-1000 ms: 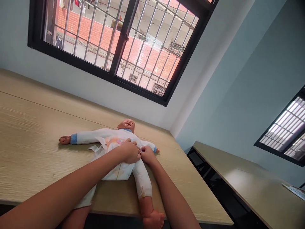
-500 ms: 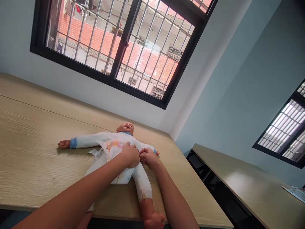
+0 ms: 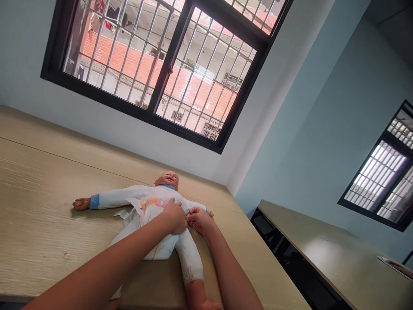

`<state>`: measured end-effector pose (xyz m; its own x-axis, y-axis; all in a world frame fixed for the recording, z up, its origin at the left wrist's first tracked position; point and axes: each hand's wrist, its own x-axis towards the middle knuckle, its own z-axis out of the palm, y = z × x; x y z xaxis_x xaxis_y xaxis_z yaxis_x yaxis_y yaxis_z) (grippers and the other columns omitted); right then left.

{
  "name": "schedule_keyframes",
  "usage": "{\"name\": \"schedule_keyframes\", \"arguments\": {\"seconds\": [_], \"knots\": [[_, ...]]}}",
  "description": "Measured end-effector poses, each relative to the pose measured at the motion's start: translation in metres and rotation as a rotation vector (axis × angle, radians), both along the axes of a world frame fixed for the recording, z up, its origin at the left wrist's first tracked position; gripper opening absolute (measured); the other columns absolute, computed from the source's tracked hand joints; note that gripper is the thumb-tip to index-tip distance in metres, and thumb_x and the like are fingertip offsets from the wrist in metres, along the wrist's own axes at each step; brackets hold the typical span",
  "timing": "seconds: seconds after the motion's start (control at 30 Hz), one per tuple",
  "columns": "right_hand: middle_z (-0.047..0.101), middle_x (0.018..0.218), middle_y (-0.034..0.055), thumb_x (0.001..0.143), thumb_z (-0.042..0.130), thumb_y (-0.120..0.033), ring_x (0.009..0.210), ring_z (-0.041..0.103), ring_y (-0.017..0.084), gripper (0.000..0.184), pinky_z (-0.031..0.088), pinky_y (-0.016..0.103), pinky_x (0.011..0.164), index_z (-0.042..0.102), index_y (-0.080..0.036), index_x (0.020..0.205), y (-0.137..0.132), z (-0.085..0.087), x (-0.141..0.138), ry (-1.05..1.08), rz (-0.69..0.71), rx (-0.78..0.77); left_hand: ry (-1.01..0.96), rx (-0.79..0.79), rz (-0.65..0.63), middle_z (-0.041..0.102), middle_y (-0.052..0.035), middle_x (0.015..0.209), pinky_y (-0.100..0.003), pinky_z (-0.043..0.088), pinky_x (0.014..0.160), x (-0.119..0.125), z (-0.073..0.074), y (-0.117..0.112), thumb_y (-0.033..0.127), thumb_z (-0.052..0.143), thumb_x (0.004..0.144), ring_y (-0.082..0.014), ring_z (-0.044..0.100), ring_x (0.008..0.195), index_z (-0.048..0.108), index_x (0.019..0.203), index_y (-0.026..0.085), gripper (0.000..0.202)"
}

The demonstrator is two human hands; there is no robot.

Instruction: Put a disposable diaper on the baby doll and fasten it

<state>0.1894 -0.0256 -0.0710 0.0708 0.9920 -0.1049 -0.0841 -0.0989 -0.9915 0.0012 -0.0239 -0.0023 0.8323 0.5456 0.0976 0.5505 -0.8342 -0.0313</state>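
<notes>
A baby doll [image 3: 183, 194] in a white suit with blue cuffs lies on its back on the table, arms spread. Around its hips is a white diaper [image 3: 163, 250] with a printed front; one loose side tab sticks out at the left. My left hand [image 3: 175, 217] presses on the front of the diaper, its fingers curled at the edge near the doll's hip. Close beside it, my right hand [image 3: 200, 220] pinches the diaper's side at that same hip. The exact bit between the fingertips is mostly hidden.
The wooden table [image 3: 41, 215] runs along the wall under a barred window [image 3: 155, 99]. To the right, past a gap, stands a second table [image 3: 309, 241] with a printed paper item [image 3: 395, 266] at its far right edge. Another window [image 3: 380, 172] is in the right wall.
The camera view has shifted slightly, so the doll and table appear a little lower. Both hands stay at the same hip, with barely any motion of their own.
</notes>
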Motion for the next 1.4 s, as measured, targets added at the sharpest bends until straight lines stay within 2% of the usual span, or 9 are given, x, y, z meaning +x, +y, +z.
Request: {"name": "schedule_keyframes", "arguments": {"seconds": [0.17,0.3,0.6,0.87,1.03,1.1,1.2,1.33,1.4], "knots": [[0.062,0.058,-0.0049,0.044,0.088,-0.014,0.049,0.049,0.008,0.051,0.029,0.021,0.049,0.048,-0.021,0.076,-0.001,0.001,0.004,0.032,-0.004,-0.010,0.085,0.012,0.006,0.077,-0.0166,0.116,-0.059,0.038,0.110,-0.003,0.005,-0.001,0.041,0.049,0.104,-0.0333,0.062,0.124,0.078,0.108,0.014,0.040],[0.061,0.057,-0.0060,0.043,0.090,-0.013,0.047,0.045,0.006,0.055,0.028,0.021,0.048,0.046,-0.022,0.074,-0.002,0.003,0.008,0.041,0.005,-0.001,0.107,0.020,-0.005,0.078,-0.0224,0.117,-0.060,0.038,0.107,-0.006,0.007,-0.002,0.038,0.044,0.104,-0.0374,0.062,0.123,0.081,0.106,0.013,0.044],[0.059,0.061,-0.0073,0.045,0.095,-0.016,0.051,0.050,0.008,0.056,0.033,0.020,0.051,0.049,-0.021,0.076,-0.005,0.006,0.000,0.103,0.006,0.062,0.104,0.030,-0.017,0.077,-0.0208,0.121,-0.058,0.038,0.106,-0.010,0.007,-0.009,0.033,0.042,0.103,-0.0373,0.061,0.124,0.080,0.108,0.015,0.043],[0.059,0.062,-0.0061,0.046,0.092,-0.018,0.053,0.050,0.008,0.052,0.033,0.021,0.052,0.050,-0.020,0.075,-0.004,0.006,-0.015,0.126,-0.029,0.123,-0.006,-0.026,-0.008,0.076,-0.0119,0.116,-0.055,0.037,0.110,-0.017,0.004,-0.015,0.030,0.047,0.104,-0.0291,0.058,0.123,0.075,0.102,0.017,0.031],[0.061,0.064,-0.0043,0.049,0.092,-0.022,0.055,0.048,0.008,0.050,0.032,0.021,0.053,0.049,-0.021,0.075,-0.005,0.008,-0.021,0.119,-0.050,0.156,-0.062,-0.101,-0.007,0.072,-0.0144,0.128,-0.071,0.026,0.116,-0.017,-0.001,-0.011,0.030,0.051,0.100,-0.0361,0.054,0.128,0.078,0.106,0.019,0.029],[0.061,0.065,-0.0039,0.051,0.093,-0.023,0.056,0.049,0.009,0.048,0.033,0.022,0.054,0.052,-0.020,0.076,-0.006,0.010,-0.024,0.112,-0.047,0.172,-0.085,-0.125,0.000,0.069,-0.0182,0.135,-0.080,0.019,0.115,-0.017,-0.002,-0.009,0.028,0.050,0.099,-0.0395,0.051,0.130,0.079,0.110,0.019,0.032],[0.061,0.068,-0.0038,0.052,0.092,-0.022,0.058,0.051,0.010,0.046,0.038,0.023,0.057,0.054,-0.020,0.078,-0.007,0.010,-0.032,0.105,-0.033,0.186,-0.104,-0.144,0.009,0.061,-0.0202,0.147,-0.085,0.017,0.113,-0.018,-0.002,-0.008,0.030,0.051,0.097,-0.0409,0.046,0.136,0.078,0.114,0.020,0.033],[0.060,0.073,-0.0044,0.052,0.086,-0.019,0.060,0.050,0.010,0.042,0.040,0.023,0.057,0.053,-0.020,0.078,-0.005,0.006,-0.044,0.111,-0.050,0.224,-0.119,-0.150,0.036,0.027,-0.0147,0.174,-0.085,0.019,0.113,-0.020,-0.002,-0.006,0.032,0.057,0.093,-0.0459,0.024,0.155,0.076,0.120,0.023,0.035],[0.059,0.074,-0.0038,0.053,0.085,-0.019,0.061,0.048,0.010,0.040,0.039,0.024,0.057,0.055,-0.020,0.079,-0.004,0.004,-0.050,0.115,-0.068,0.243,-0.123,-0.156,0.047,0.020,-0.0138,0.176,-0.085,0.019,0.114,-0.020,-0.004,-0.005,0.031,0.058,0.091,-0.0468,0.019,0.158,0.076,0.120,0.023,0.035]]}}
